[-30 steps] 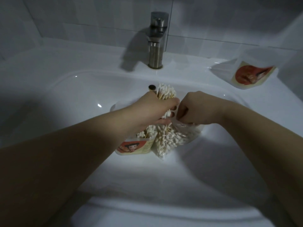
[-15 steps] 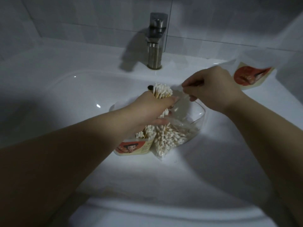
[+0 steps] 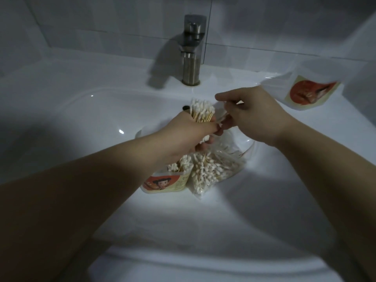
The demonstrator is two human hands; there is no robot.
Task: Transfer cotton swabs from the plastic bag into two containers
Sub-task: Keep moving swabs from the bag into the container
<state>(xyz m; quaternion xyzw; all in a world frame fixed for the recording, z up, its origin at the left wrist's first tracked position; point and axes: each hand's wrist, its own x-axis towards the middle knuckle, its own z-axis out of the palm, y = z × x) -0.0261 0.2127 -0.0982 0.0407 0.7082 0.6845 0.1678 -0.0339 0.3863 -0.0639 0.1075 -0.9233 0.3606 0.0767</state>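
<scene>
White ceramic sink (image 3: 81, 123) used as work tray, likely to stop strays rolling off. Steel faucet (image 3: 192, 47) behind, untouched. Clear plastic bag (image 3: 234, 147) lying in the sink under both hands, packed with cotton swabs (image 3: 205, 169). Labelled container (image 3: 164, 183) just beside the bag, partly filled, close for short transfers; second container (image 3: 311, 91) on the ledge (image 3: 234, 78), well apart, seemingly waiting its turn. Left hand (image 3: 189, 137) above the bag, fingers clamped round an upright bundle (image 3: 203, 110), probably to square the tips. Right hand (image 3: 252, 117) just beside, fingertips pinched, seemingly on a few loose cotton swabs, apparently to feed the bundle
</scene>
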